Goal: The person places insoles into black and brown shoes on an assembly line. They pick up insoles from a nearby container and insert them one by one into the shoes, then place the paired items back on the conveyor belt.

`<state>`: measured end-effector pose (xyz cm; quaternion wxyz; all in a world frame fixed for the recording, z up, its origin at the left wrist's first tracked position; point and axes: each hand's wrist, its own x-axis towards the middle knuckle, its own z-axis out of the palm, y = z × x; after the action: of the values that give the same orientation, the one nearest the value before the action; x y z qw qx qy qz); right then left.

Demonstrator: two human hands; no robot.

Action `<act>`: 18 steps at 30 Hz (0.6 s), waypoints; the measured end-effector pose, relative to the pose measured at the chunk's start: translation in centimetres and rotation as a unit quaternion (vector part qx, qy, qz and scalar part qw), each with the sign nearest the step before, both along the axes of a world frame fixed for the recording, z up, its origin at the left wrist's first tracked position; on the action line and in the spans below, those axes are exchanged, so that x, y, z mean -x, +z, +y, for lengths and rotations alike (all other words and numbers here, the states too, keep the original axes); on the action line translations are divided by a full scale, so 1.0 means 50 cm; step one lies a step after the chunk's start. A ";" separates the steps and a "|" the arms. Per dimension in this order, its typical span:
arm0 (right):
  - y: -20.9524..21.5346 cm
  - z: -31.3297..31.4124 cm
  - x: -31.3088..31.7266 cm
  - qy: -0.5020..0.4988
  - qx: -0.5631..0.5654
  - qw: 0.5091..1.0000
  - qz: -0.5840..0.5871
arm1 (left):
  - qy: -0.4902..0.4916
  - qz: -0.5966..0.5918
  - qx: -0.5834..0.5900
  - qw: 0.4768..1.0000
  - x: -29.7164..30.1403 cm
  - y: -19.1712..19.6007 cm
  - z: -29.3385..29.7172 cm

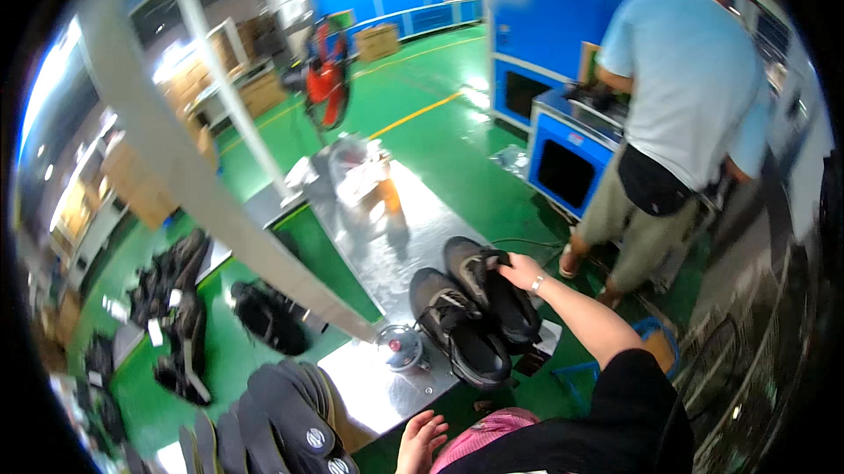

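Two dark grey-black lace-up shoes lie side by side at the edge of the metal table, the nearer shoe (457,324) to the left and the other shoe (497,294) to the right. My right hand (520,272) is closed on the upper of the right-hand shoe, near its tongue and laces. Low in the picture, my left hand (422,441) holds nothing, its fingers loosely bent and apart, beside pink cloth (488,434). Left of the shoes stands a small round clear container with a red knob (397,349). A pile of black insoles (290,412) lies nearest my left hand's left side.
A white post (237,210) rises slantwise left of the metal table (413,201). Clear plastic bags (356,175) lie at its far end. More black shoes (180,324) sit on a green rack at left. A red fan (327,74) stands behind; a person (686,96) works at blue machines (563,157) at right.
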<state>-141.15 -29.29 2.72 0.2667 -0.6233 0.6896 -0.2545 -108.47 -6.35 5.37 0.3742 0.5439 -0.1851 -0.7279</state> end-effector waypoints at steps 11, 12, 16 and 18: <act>0.201 0.066 -0.025 0.136 -0.013 0.975 -0.176 | 0.058 -0.009 0.015 0.998 -0.049 0.006 0.044; 0.236 0.076 -0.056 0.173 -0.007 0.952 -0.253 | 0.073 0.000 0.018 0.997 -0.065 0.018 0.064; 0.359 0.174 -0.296 0.371 -0.069 0.867 -0.326 | 0.122 0.022 0.045 0.991 -0.149 0.028 0.161; 0.371 0.236 -0.419 0.468 -0.087 0.835 -0.275 | 0.171 0.033 0.062 0.983 -0.210 0.018 0.227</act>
<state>-120.22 -17.49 21.25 0.5862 -0.7498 0.2333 -0.1991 -98.00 5.00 6.26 0.5320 0.5189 -0.1220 -0.6579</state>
